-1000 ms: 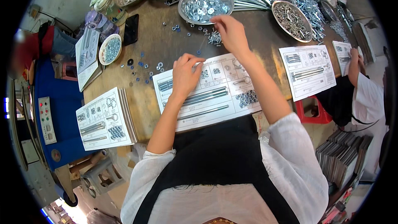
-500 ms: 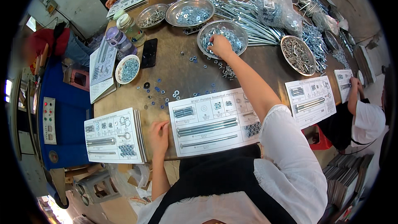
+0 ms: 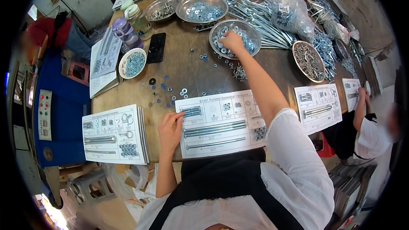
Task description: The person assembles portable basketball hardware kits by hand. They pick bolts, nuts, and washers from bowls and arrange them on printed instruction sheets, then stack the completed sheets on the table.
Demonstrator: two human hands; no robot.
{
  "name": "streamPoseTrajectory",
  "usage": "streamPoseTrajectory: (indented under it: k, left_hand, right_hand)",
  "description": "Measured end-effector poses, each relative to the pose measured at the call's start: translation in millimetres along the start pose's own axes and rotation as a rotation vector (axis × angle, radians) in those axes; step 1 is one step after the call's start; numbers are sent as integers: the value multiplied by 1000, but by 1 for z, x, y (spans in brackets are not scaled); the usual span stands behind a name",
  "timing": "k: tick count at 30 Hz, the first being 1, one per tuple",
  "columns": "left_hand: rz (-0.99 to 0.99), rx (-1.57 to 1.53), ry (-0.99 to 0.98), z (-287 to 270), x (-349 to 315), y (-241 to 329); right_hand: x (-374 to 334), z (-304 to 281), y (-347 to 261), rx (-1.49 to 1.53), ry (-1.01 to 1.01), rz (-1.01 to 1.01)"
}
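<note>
My right hand point(image 3: 232, 42) reaches into a round metal bowl point(image 3: 258, 52) of flat washers point(image 3: 247, 38). Its fingers are bent together among them, and whatever is between the fingertips is hidden. My left hand point(image 3: 171, 128) is at the left edge of a white printed hardware card point(image 3: 217, 145) in front of me, fingers extended and loosely apart. Its fingertips touch the card's upper left, beside a pictured group of bolts point(image 3: 192, 111). Long rods, nuts and small parts also show in the card's boxes.
Loose nuts and washers point(image 3: 184, 90) lie beyond the card. A card stack point(image 3: 111, 134) is at left, near a white bowl of small parts point(image 3: 133, 64), a phone point(image 3: 156, 47) and bottles point(image 3: 138, 21). Long bolts point(image 3: 272, 38) are piled at right. Other people work around the table.
My left hand has moved up and onto the card's edge. The right hand stays in the washer bowl, its fingers shifted slightly. The view has tilted a little.
</note>
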State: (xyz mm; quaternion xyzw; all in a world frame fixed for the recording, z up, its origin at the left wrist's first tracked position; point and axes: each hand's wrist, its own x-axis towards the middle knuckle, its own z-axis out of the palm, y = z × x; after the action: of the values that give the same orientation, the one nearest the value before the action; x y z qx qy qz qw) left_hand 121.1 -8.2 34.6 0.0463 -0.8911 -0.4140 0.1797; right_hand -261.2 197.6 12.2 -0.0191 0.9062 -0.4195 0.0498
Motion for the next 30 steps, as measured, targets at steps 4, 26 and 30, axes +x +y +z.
streamPoseTrajectory:
  k: [4,26,30]
  left_hand:
    - [19,23,-4,-2,-8,-14]
    - [312,165,-66,63,20,85]
    - [350,16,-162,46,20,83]
  right_hand:
    - [4,-20,21,1137,-310,308]
    - [-322,-34,-20,1594,-555,332]
    - [-330,-49,-16,1327,-705,254]
